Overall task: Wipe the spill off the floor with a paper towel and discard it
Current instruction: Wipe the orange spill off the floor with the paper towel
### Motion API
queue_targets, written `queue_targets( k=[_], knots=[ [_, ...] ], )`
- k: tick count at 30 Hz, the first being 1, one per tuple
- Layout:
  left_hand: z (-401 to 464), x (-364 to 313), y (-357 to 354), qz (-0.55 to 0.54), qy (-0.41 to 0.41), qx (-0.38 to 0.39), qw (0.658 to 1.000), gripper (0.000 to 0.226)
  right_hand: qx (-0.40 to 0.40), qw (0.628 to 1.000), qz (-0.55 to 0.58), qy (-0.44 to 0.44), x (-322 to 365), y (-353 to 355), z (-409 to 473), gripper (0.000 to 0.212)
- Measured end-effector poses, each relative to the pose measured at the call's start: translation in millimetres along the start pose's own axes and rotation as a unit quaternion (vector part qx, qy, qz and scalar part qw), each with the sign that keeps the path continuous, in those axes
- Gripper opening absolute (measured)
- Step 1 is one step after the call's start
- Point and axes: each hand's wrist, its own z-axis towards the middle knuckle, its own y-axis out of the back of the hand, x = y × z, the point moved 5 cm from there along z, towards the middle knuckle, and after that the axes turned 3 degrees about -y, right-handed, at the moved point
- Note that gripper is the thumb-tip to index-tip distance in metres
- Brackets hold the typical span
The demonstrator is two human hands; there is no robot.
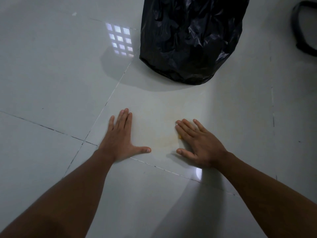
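A faint yellowish spill smear (163,140) lies on the pale floor tile between my two hands. My right hand (199,143) presses flat on the floor at the smear's right edge, slightly blurred. A small yellow-stained bit of paper towel (179,136) peeks out under its index finger; the rest of the towel is hidden beneath the palm. My left hand (120,136) rests flat on the tile left of the smear, fingers together, thumb stretched out, holding nothing. A bin lined with a black trash bag (192,40) stands on the floor beyond the spill.
Glossy grey-white floor tiles (51,74) with dark grout lines spread all around. A window's grid reflection (120,40) shines left of the bag. A dark curved object (305,28) sits at the far right edge.
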Motion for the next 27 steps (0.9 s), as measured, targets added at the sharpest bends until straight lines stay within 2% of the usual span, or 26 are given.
queue_targets(
  k=[5,9,14,19,23,25,27],
  knots=[
    [1.4,-0.2,-0.7,-0.003,0.003,-0.010,1.000,0.153,-0.042,0.988,0.052,-0.137,-14.1,-7.8,-15.3,0.087],
    [1.6,-0.8,-1.7,0.001,0.001,-0.019,1.000,0.151,-0.041,0.978,0.102,-0.174,-8.4,-9.1,-6.8,0.088],
    [0.6,-1.8,-2.0,0.006,0.001,-0.024,1.000,0.149,-0.023,0.978,0.137,-0.157,-6.2,-1.4,19.4,0.089],
    [0.1,-0.9,-2.3,0.016,-0.005,-0.023,1.000,0.151,0.000,0.991,0.115,-0.066,11.7,3.4,45.5,0.087],
    [-0.9,-0.5,-3.2,0.024,-0.011,-0.011,1.000,0.150,0.016,0.993,0.115,0.008,41.9,1.8,48.2,0.078],
    [-0.7,-1.0,-2.3,0.020,-0.009,-0.007,1.000,0.150,-0.018,0.983,0.182,-0.007,46.2,8.0,51.7,0.064],
    [-0.3,-1.3,-1.9,0.019,-0.007,-0.006,1.000,0.150,-0.108,0.963,0.236,-0.065,38.1,20.4,56.2,0.049]
  ],
)
